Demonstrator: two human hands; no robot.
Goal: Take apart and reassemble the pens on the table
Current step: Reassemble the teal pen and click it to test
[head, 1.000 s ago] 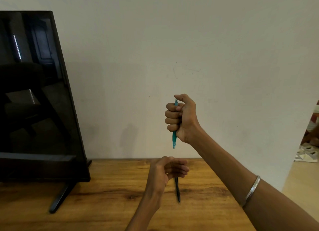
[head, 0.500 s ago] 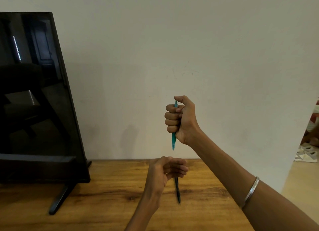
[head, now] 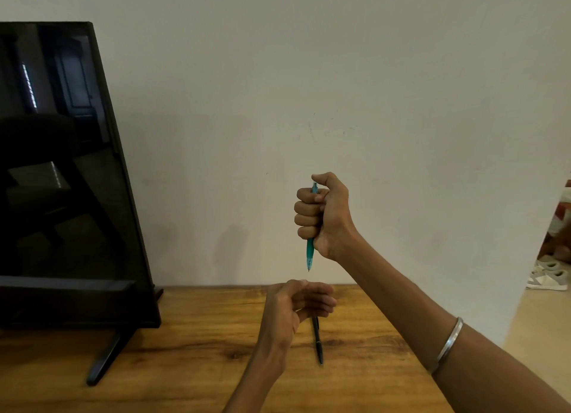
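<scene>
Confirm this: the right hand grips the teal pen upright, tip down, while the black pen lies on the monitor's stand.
Wrong on the last point. In the head view the black pen lies on the wooden table, right of the monitor's stand. The right hand does grip the teal pen tip down.

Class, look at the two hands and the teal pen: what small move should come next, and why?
Probably the left hand rises to grip the teal pen at its exposed tip end, since the right hand fists it upright, tip down, just above the half-curled left hand.
</scene>
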